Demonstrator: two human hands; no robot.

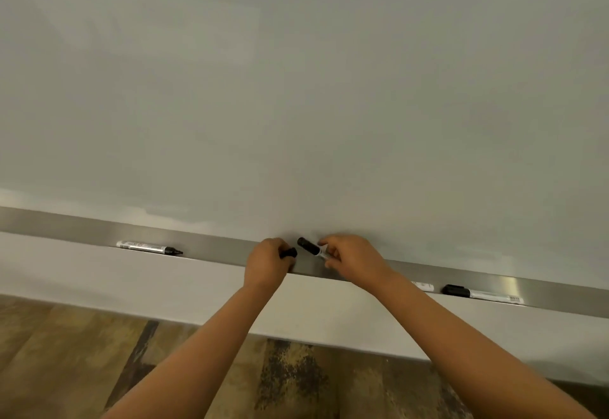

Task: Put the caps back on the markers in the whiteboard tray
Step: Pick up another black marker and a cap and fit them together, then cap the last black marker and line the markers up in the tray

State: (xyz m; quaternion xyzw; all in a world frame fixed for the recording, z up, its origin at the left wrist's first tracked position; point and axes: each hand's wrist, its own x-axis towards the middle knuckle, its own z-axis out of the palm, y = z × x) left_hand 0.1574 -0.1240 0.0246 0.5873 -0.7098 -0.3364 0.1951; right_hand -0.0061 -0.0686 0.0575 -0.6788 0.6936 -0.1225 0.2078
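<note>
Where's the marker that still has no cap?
The uncapped marker lies in the whiteboard tray at left in the head view, tip pointing toward the left hand.

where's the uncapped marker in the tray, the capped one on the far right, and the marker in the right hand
uncapped marker (pixel 145 247), head view, middle of its white barrel
capped marker (pixel 484 294), head view, on its white barrel just past the black cap
held marker (pixel 309 245), head view, on its black end sticking out of the right hand (pixel 352 255)
</note>
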